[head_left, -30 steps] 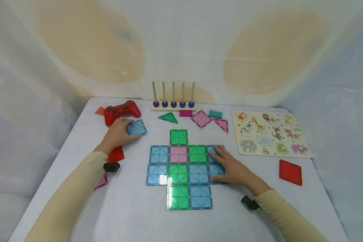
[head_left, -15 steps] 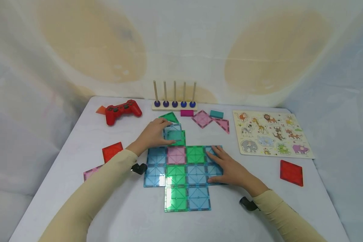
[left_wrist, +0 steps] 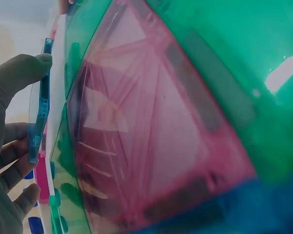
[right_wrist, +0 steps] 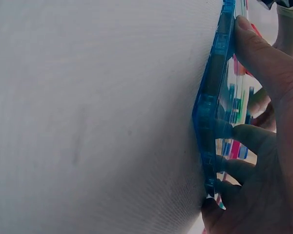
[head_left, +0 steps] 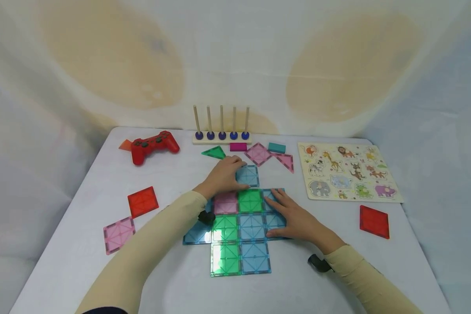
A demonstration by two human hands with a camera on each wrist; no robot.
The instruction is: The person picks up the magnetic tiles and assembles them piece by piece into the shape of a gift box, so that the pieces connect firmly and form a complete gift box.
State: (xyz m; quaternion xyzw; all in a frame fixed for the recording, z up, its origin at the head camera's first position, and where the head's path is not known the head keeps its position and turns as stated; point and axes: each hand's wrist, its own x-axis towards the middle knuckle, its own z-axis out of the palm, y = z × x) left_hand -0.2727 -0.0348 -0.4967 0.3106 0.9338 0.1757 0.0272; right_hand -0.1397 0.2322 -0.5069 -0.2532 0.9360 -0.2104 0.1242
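My left hand (head_left: 223,175) pinches a clear blue square magnetic tile (head_left: 249,175) between thumb and fingers, just behind the flat patchwork of tiles. In the left wrist view this blue tile (left_wrist: 41,100) appears edge-on, apart from the patchwork. My right hand (head_left: 298,218) rests with spread fingers on the blue tiles (head_left: 275,220) at the patchwork's right side. Other tiles in the patchwork include a pink square (head_left: 225,203), a green square (head_left: 250,201) and a front blue square (head_left: 255,257). The left hand and forearm hide its back left part.
Around the patchwork lie a red game controller (head_left: 155,147), a wooden peg stand (head_left: 222,136), a green triangle (head_left: 214,152), a pink tile (head_left: 258,154), a teal block (head_left: 277,148), an animal puzzle board (head_left: 349,172), and red tiles (head_left: 143,201) left and right.
The left hand has carried the blue tile rightward from beside the controller, past the green square at the back, to a spot behind the patchwork. The right hand has stayed on its tiles.
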